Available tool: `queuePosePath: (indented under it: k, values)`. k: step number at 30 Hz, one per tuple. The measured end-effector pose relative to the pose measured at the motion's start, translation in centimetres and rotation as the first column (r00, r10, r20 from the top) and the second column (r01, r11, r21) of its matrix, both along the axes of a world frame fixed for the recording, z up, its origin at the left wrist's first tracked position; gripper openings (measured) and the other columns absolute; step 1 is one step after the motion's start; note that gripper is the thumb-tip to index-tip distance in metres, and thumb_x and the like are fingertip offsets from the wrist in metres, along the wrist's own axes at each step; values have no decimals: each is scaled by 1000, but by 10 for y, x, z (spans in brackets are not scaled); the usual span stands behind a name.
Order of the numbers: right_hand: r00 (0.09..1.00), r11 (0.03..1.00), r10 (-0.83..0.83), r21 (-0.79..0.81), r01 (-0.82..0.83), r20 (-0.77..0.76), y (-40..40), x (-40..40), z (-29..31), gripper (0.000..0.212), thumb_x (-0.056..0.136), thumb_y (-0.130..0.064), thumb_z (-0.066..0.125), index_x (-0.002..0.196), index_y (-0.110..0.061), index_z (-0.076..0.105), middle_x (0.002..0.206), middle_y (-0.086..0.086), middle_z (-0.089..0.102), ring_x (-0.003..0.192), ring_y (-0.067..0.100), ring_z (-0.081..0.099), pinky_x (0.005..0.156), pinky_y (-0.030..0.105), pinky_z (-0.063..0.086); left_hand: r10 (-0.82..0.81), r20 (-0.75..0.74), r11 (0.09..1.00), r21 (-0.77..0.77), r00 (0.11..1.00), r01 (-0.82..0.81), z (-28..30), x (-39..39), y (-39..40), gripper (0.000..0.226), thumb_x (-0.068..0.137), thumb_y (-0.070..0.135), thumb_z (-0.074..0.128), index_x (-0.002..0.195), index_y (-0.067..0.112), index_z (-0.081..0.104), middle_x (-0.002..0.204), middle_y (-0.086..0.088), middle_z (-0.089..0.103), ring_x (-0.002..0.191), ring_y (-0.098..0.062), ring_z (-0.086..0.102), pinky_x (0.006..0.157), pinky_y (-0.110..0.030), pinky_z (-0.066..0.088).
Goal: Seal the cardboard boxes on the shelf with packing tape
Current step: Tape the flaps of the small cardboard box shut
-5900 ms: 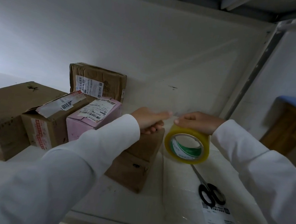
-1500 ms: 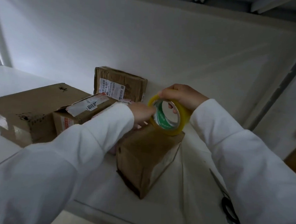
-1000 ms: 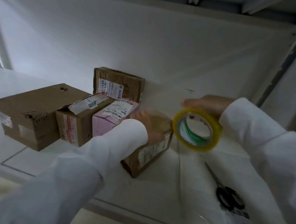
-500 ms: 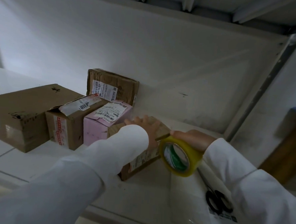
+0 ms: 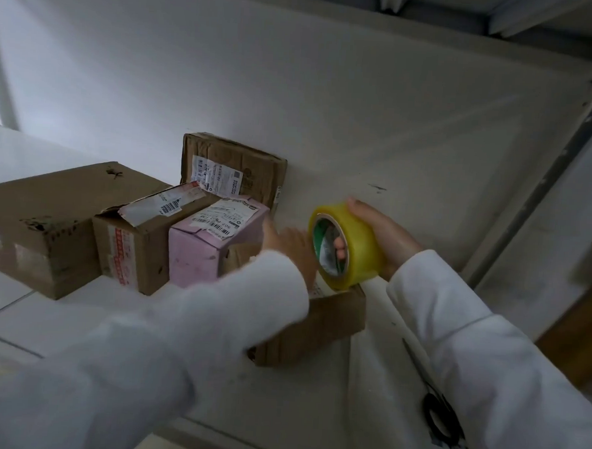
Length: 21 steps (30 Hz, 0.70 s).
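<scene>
A small brown cardboard box (image 5: 320, 325) sits on the white shelf (image 5: 60, 308), mostly covered by my left sleeve. My left hand (image 5: 286, 244) lies flat on its top with straight fingers, blurred by motion. My right hand (image 5: 379, 235) grips a yellow roll of packing tape (image 5: 350, 244) with a green inner core, fingers through the core; the roll stands on the box's right top edge. I cannot make out any tape strip.
To the left stand a pink box (image 5: 204, 243), a torn brown box (image 5: 139, 240) with labels, a large brown box (image 5: 44, 218) and an upright brown box (image 5: 232, 169) against the back wall. Black-handled scissors (image 5: 439, 413) lie at the right on the shelf.
My right hand has lifted the tape roll from the box's front side up to its top right edge. My left hand has slid along the box top. The view shifted slightly.
</scene>
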State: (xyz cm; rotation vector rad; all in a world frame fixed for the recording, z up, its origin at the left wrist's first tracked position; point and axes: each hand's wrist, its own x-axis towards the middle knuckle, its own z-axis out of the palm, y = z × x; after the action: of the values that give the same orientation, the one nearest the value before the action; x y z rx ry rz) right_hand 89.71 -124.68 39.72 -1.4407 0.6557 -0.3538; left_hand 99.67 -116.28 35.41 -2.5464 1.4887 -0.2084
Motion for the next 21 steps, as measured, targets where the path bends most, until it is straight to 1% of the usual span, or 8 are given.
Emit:
queuePosePath:
  k: [1,3,6,10,12,16,19,21]
  values:
    - [1000,1000,14,21,-14,3,1,4,2,47,94,-45,48,83,-2,63,52,8,61,42,15,58,49,21,53,15,-21,999,-30,1000,-15,-11,-6,3,78,93,59,32,149,8,12,150,-16,24,139,-33,23,112,-57,11]
    - [1000,998,22,56,-23,13,0,12,0,48,93,-46,48,84,-1,62,52,9,60,42,16,57,49,22,53,13,-116,998,-67,993,-20,-25,-8,12,108,80,81,26,149,7,-12,158,-15,-7,145,-33,-3,112,-60,-1]
    - [999,999,37,26,-37,10,-5,20,-5,50,93,-48,47,90,-1,62,55,8,62,45,16,58,52,22,54,-1,-110,1000,24,994,3,-30,-8,16,129,67,87,42,146,5,-20,156,-15,-18,144,-35,-15,108,-64,-7]
    - [985,987,151,-46,-155,-84,-10,24,-9,42,96,-45,40,95,-9,61,64,6,69,57,15,65,64,26,56,78,-120,996,57,990,-72,-31,-9,9,120,76,71,55,148,4,-14,157,-15,-14,144,-34,-12,109,-64,-2]
    - [983,984,136,-99,-148,-122,-9,27,-6,39,95,-43,43,96,-9,61,62,5,69,55,14,66,60,24,57,113,-140,993,37,984,-109,-30,-5,5,113,77,64,59,149,6,-6,156,-16,-5,145,-33,-5,110,-61,4]
    - [979,985,70,-144,-98,-191,-4,36,0,38,93,-42,51,93,-5,61,56,5,67,48,15,63,51,21,54,157,-134,986,-27,979,-162,-31,-5,-1,82,88,47,55,148,8,14,151,-15,15,141,-31,12,108,-51,18]
    - [975,985,43,-153,-78,-218,-3,39,2,41,90,-45,53,92,-5,62,57,5,67,48,15,63,53,21,55,195,-141,981,11,971,-196,-31,-8,-5,83,90,45,54,149,7,10,153,-17,11,142,-33,8,110,-54,16]
    - [975,985,31,-158,-67,-220,-1,39,2,42,90,-45,54,90,-5,63,58,5,68,49,14,64,56,23,55,221,-176,975,46,959,-216,-31,-9,-7,86,92,44,51,150,5,1,156,-18,0,144,-34,-2,111,-58,10]
